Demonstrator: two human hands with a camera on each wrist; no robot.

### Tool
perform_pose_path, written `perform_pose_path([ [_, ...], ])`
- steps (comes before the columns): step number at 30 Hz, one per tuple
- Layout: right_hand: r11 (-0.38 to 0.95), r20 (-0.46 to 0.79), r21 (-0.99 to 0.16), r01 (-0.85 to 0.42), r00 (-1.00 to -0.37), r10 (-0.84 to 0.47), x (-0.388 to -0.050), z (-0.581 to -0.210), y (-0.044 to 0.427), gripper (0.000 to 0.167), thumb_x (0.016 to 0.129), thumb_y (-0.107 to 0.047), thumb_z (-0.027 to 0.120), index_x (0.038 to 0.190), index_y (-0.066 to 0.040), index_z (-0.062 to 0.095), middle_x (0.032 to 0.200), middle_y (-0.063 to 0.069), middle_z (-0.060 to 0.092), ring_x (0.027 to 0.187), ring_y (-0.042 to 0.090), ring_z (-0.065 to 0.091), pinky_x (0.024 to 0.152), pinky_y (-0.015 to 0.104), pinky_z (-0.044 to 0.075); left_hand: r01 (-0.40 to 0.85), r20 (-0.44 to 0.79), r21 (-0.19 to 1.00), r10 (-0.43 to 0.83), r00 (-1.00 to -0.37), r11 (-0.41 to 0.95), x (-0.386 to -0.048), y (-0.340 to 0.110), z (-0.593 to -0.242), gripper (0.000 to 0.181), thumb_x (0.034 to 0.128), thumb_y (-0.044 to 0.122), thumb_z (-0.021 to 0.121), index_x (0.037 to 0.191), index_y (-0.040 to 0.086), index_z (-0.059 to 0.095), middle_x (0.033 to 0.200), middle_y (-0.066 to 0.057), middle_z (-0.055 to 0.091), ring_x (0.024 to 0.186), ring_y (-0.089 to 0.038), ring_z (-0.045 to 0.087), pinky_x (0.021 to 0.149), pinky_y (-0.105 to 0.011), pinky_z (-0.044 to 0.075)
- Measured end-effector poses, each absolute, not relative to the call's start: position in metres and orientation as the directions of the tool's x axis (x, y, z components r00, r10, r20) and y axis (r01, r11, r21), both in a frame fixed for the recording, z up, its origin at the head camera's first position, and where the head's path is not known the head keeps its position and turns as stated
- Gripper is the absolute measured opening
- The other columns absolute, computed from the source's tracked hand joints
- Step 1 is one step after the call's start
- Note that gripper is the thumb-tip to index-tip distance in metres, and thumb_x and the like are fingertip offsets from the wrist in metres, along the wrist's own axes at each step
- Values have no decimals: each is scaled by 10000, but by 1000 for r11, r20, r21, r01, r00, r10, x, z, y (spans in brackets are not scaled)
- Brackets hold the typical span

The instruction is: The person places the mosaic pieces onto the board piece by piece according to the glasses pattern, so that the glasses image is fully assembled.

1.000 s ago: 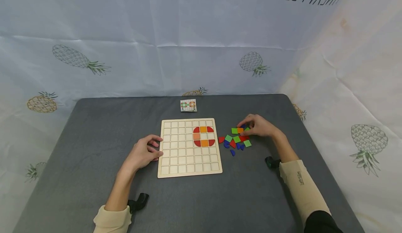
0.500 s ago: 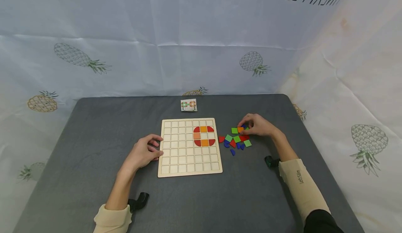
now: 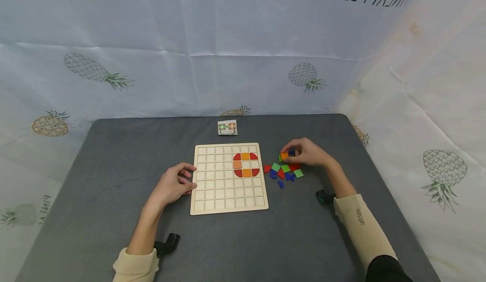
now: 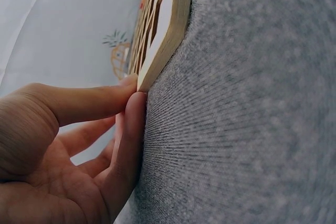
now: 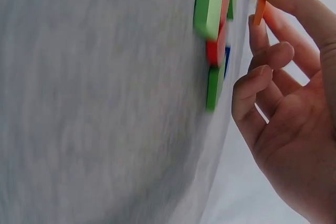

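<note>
A wooden grid board (image 3: 229,210) lies flat on the grey table, with red and orange tiles (image 3: 247,172) set in its upper right cells. My left hand (image 3: 171,185) holds the board's left edge. In the left wrist view the thumb and a finger of this hand (image 4: 79,145) meet at the edge. Right of the board, my right hand (image 3: 309,152) pinches an orange square tile (image 3: 284,156) between thumb and fingertips. The right wrist view shows the orange tile (image 5: 260,10) held off the table. Loose green, red and blue tiles (image 3: 285,169) lie below that hand.
A small printed card (image 3: 227,127) lies behind the board, near the table's far edge. Black wrist cameras (image 3: 167,245) sit on both wrists. A pineapple-print cloth (image 3: 258,83) hangs behind the table (image 3: 235,248).
My right hand has picked up the orange tile from the loose tiles and moved slightly left with it, over a green tile. The left hand and the board stay put.
</note>
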State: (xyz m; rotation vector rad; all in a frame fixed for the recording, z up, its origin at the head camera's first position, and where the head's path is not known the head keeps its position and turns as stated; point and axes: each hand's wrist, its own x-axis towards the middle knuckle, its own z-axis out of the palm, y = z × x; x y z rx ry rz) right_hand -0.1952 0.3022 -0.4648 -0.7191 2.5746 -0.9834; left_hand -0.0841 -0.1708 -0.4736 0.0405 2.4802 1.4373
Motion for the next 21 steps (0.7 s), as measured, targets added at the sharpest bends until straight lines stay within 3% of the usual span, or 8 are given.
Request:
perform_pose_path([
  [5,617,-77,-694,-372,-814,-576,-190,-463,278,269,945,-215,865,1194,-128,810,875,46,681,554,95,509,534,253,484,-118,-226,856,160,-961,503,-84,-171,-474,472,946,1,792,1394,-5,641,1172,-206,614,857,-189,711,719,-324,672],
  [12,578,-39,-677,-456,-761,-647,-185,-463,244,273,964,-224,844,1215,-122,807,1145,86,765,643,80,575,554,258,514,-117,-224,855,156,-962,505,-84,-171,-474,472,949,-1,789,1398,-5,641,1171,-206,613,859,-190,709,718,-324,673],
  [21,621,-62,-609,-493,-751,-658,-184,-467,215,297,954,-272,859,1205,-120,811,1154,71,776,633,45,557,596,230,509,-117,-225,853,155,-962,509,-84,-170,-474,467,956,-7,780,1401,-10,636,1175,-210,605,862,-193,705,721,-328,674],
])
